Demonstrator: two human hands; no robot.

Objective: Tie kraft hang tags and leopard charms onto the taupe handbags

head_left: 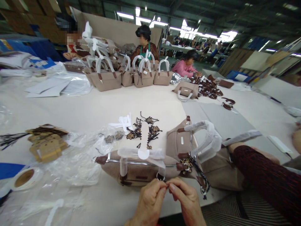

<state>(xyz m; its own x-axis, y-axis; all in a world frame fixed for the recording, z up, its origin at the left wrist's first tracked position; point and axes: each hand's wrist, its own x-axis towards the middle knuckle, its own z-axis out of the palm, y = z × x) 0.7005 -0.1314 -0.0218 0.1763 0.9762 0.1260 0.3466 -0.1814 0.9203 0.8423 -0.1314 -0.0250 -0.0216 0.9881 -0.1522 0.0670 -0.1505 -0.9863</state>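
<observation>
Fingertips (172,187) of left hand (150,198) and right hand (187,197) pinch close together beside handbag (141,171).

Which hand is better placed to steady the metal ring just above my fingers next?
Probably your left hand: it sits just below the metal ring, while your right hand is farther right. Both appear busy pinching, though.
</observation>
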